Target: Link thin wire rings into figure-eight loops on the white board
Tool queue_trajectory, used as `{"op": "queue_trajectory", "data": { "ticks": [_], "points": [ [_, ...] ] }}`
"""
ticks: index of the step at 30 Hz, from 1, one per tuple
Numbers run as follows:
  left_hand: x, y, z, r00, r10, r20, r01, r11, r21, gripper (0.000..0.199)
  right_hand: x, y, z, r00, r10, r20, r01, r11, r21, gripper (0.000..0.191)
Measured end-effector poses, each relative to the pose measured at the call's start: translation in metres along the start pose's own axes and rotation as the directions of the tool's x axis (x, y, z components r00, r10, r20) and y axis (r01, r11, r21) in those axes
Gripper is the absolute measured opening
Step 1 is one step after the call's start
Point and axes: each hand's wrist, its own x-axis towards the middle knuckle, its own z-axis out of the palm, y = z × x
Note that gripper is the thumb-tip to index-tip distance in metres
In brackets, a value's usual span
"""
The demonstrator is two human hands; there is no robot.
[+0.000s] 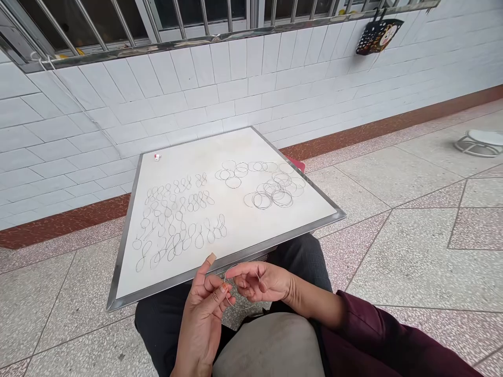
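Above the lap [301, 262], near the white table [255, 230], a thin wire [240, 308] was pinched by thumb and fingers of the left hand [206, 309]; whether it was gripped also by the partly curled right hand [259, 280] could not be told. On the table, twisted loops [199, 240] and round loops [271, 193] were laid.

A black basket [377, 37] hangs by the tiled wall [259, 84].
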Motion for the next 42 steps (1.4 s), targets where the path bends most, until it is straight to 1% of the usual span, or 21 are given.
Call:
{"op": "queue_trajectory", "data": {
  "ticks": [6, 11, 14, 16, 19, 22, 28, 32, 37, 42],
  "points": [
    [-0.002, 0.0, 0.002, 1.0, -0.006, 0.002, 0.006, 1.0, -0.003, 0.075, 0.003, 0.001, 0.005, 0.997, 0.004, 0.074, 0.0, 0.999, -0.048, 0.068],
    [-0.004, -0.001, 0.006, 0.998, -0.059, 0.013, 0.058, 0.998, 0.024, 0.079, 0.005, 0.0, 0.007, 0.995, -0.036, 0.094, 0.042, 0.997, -0.06, 0.072],
    [-0.004, -0.001, 0.009, 0.998, -0.069, 0.009, 0.069, 0.997, 0.024, 0.08, 0.006, 0.001, 0.007, 0.994, -0.049, 0.094, 0.056, 0.996, -0.063, 0.072],
    [-0.005, -0.001, 0.011, 0.998, -0.064, 0.003, 0.064, 0.998, 0.028, 0.079, 0.006, 0.002, 0.006, 0.995, -0.066, 0.08, 0.071, 0.996, -0.056, 0.069],
    [-0.007, -0.001, 0.014, 0.998, -0.056, 0.002, 0.055, 0.997, 0.051, 0.079, 0.006, 0.006, 0.002, 0.995, -0.087, 0.039, 0.089, 0.994, -0.065, 0.058],
    [-0.008, -0.003, 0.017, 0.999, -0.038, 0.007, 0.037, 0.996, 0.087, 0.079, 0.006, 0.009, -0.002, 0.997, -0.075, -0.013, 0.073, 0.992, -0.107, 0.048],
    [-0.008, -0.006, 0.018, 0.998, 0.046, 0.034, -0.052, 0.973, 0.225, 0.078, 0.006, 0.009, -0.004, 0.986, -0.078, -0.145, 0.047, 0.978, -0.204, 0.039],
    [-0.008, -0.007, 0.016, 0.995, 0.081, 0.051, -0.093, 0.951, 0.296, 0.071, 0.007, 0.007, -0.002, 0.983, -0.088, -0.164, 0.043, 0.965, -0.26, 0.034],
    [-0.008, -0.009, 0.015, 0.989, 0.133, 0.07, -0.15, 0.915, 0.376, 0.064, 0.008, 0.005, 0.003, 0.978, -0.134, -0.159, 0.077, 0.943, -0.323, 0.029],
    [-0.008, -0.009, 0.016, 0.979, 0.199, 0.035, -0.194, 0.882, 0.429, 0.061, 0.009, 0.005, 0.005, 0.965, -0.185, -0.186, 0.101, 0.916, -0.389, 0.03]
  ]
}}
